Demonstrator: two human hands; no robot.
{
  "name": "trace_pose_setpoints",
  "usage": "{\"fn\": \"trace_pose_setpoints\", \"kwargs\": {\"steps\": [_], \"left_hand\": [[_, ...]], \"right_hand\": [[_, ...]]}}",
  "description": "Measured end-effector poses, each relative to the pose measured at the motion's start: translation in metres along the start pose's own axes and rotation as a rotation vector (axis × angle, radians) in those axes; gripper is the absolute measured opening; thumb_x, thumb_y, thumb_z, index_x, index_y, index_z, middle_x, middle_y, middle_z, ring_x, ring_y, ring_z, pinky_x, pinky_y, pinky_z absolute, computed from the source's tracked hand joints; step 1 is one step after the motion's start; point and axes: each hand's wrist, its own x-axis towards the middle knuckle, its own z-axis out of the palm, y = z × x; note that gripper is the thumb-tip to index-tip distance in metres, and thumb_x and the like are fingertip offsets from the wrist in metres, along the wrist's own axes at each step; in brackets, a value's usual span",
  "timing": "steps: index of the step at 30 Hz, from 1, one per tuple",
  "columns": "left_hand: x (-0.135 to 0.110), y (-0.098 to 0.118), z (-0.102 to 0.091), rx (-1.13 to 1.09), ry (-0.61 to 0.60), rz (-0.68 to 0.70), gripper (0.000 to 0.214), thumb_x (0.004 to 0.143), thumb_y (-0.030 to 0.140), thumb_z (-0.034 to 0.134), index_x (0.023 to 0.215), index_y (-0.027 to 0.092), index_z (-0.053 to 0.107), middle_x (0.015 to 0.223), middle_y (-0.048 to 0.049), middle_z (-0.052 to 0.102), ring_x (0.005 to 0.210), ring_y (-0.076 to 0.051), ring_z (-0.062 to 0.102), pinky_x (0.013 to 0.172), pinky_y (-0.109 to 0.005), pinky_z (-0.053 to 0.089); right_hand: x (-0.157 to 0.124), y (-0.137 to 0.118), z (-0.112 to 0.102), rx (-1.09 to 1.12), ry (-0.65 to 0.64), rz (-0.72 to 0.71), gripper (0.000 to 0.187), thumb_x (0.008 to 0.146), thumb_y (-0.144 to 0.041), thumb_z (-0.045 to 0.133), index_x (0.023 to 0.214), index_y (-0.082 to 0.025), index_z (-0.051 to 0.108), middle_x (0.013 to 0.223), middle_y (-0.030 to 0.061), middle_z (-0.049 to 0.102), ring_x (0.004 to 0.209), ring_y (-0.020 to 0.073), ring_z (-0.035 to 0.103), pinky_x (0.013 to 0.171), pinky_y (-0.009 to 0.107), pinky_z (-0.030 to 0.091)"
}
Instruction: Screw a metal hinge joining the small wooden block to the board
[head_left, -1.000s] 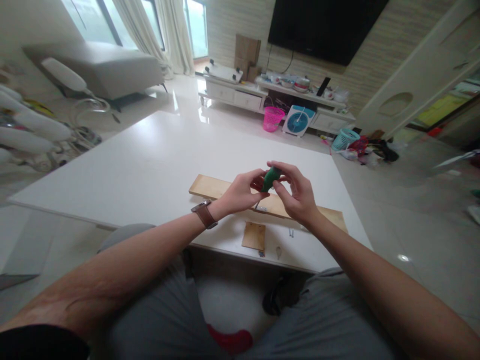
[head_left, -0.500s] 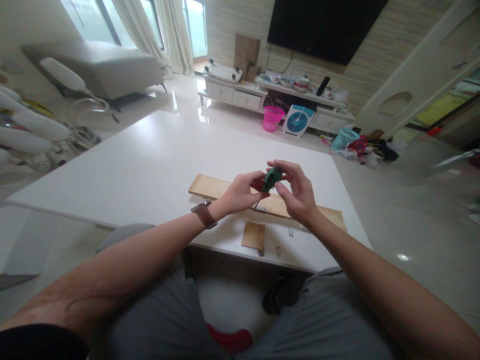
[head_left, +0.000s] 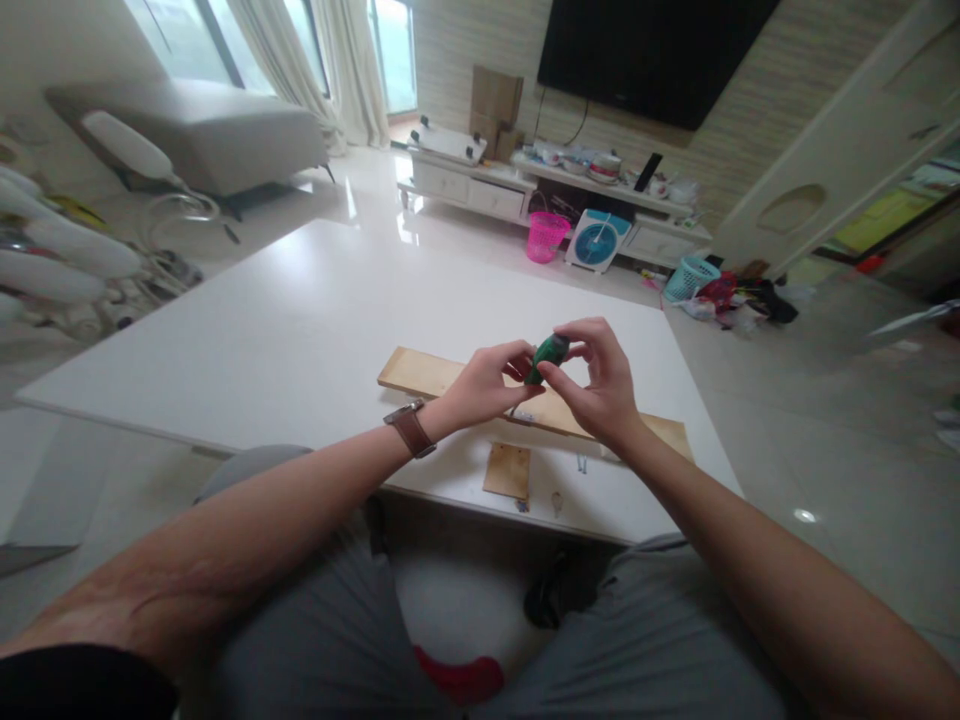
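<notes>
My left hand (head_left: 484,385), with a brown watch at the wrist, and my right hand (head_left: 596,385) meet above a long wooden board (head_left: 427,372) on the white table (head_left: 300,320). Both hands pinch a green-handled tool (head_left: 546,356), most likely a screwdriver, held upright over the board. The left fingers close around its lower part, where some red shows. The right fingertips pinch the top of the green handle. Its tip is hidden behind my hands.
A small square wood piece (head_left: 508,470) lies near the table's front edge, with a few small screws (head_left: 581,464) beside it. Beyond the table stand a pink basket (head_left: 546,236), a blue fan (head_left: 598,241) and a TV unit. A grey sofa sits at far left.
My right fingers have shifted round the green handle, turning it slightly and tipping its top to the right. My left hand has stayed almost in place.
</notes>
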Motion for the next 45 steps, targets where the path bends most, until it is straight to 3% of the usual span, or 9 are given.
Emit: {"fn": "trace_pose_setpoints", "kwargs": {"steps": [6, 11, 15, 22, 29, 33, 39, 45], "left_hand": [[0.0017, 0.0012, -0.0013, -0.063, -0.016, -0.007, 0.026, 0.085, 0.013, 0.078, 0.108, 0.019, 0.067, 0.096, -0.0023, 0.079, 0.087, -0.016, 0.077, 0.087, -0.032, 0.064], [-0.0002, 0.0031, -0.0009, -0.010, -0.014, 0.015, 0.023, 0.085, 0.017, 0.079, 0.105, 0.020, 0.068, 0.102, -0.0033, 0.078, 0.093, -0.018, 0.075, 0.087, -0.033, 0.064], [-0.0006, 0.0017, -0.0006, 0.021, -0.004, -0.002, 0.021, 0.085, 0.024, 0.083, 0.100, 0.020, 0.069, 0.091, -0.0001, 0.076, 0.085, -0.017, 0.072, 0.083, -0.032, 0.063], [0.0012, 0.0022, -0.0011, -0.051, -0.012, 0.001, 0.026, 0.083, 0.014, 0.079, 0.106, 0.019, 0.069, 0.094, -0.0022, 0.079, 0.086, -0.017, 0.076, 0.085, -0.031, 0.064], [0.0003, 0.0018, -0.0007, -0.024, -0.021, 0.010, 0.023, 0.085, 0.019, 0.080, 0.106, 0.019, 0.070, 0.102, -0.0031, 0.079, 0.093, -0.018, 0.076, 0.089, -0.034, 0.065], [0.0011, 0.0011, -0.0017, -0.017, -0.009, -0.003, 0.020, 0.085, 0.022, 0.083, 0.099, 0.020, 0.068, 0.090, -0.0002, 0.077, 0.083, -0.016, 0.074, 0.082, -0.031, 0.064], [0.0018, -0.0004, -0.0007, -0.089, -0.001, 0.002, 0.026, 0.084, 0.019, 0.084, 0.103, 0.019, 0.066, 0.093, -0.0019, 0.079, 0.084, -0.016, 0.077, 0.084, -0.031, 0.065], [0.0002, -0.0018, -0.0008, -0.066, 0.009, 0.019, 0.027, 0.085, 0.019, 0.084, 0.107, 0.019, 0.069, 0.103, -0.0036, 0.079, 0.094, -0.018, 0.077, 0.089, -0.034, 0.065]], "right_hand": [[-0.0046, 0.0017, 0.0003, 0.014, -0.084, 0.062, 0.039, 0.102, -0.023, 0.063, 0.140, -0.033, 0.066, 0.135, 0.0068, 0.075, 0.118, 0.0245, 0.075, 0.092, 0.042, 0.064], [-0.0013, 0.0045, 0.0022, -0.020, -0.030, 0.021, 0.036, 0.095, -0.025, 0.078, 0.129, -0.033, 0.068, 0.116, 0.0028, 0.075, 0.103, 0.0209, 0.073, 0.082, 0.037, 0.062], [0.0004, 0.0022, 0.0018, -0.041, 0.013, 0.014, 0.036, 0.088, -0.032, 0.087, 0.117, -0.032, 0.067, 0.107, 0.0003, 0.070, 0.095, 0.0200, 0.070, 0.078, 0.036, 0.061], [-0.0051, 0.0008, 0.0004, 0.026, -0.098, 0.030, 0.042, 0.101, -0.022, 0.066, 0.141, -0.035, 0.064, 0.135, 0.0061, 0.074, 0.118, 0.0241, 0.074, 0.089, 0.039, 0.063], [0.0007, 0.0020, 0.0016, -0.082, -0.013, 0.012, 0.033, 0.091, -0.031, 0.082, 0.122, -0.033, 0.069, 0.105, 0.0012, 0.070, 0.093, 0.0205, 0.069, 0.074, 0.036, 0.059], [-0.0006, 0.0010, 0.0006, -0.067, -0.020, 0.025, 0.035, 0.092, -0.033, 0.082, 0.124, -0.033, 0.068, 0.111, 0.0020, 0.071, 0.098, 0.0212, 0.071, 0.076, 0.036, 0.060], [-0.0058, 0.0001, -0.0005, 0.019, -0.104, 0.042, 0.039, 0.102, -0.024, 0.064, 0.140, -0.034, 0.065, 0.132, 0.0053, 0.076, 0.115, 0.0234, 0.075, 0.091, 0.040, 0.062], [-0.0003, 0.0039, 0.0022, -0.043, 0.002, 0.037, 0.034, 0.092, -0.029, 0.082, 0.122, -0.032, 0.068, 0.109, 0.0013, 0.073, 0.097, 0.0206, 0.073, 0.078, 0.035, 0.061]]}}
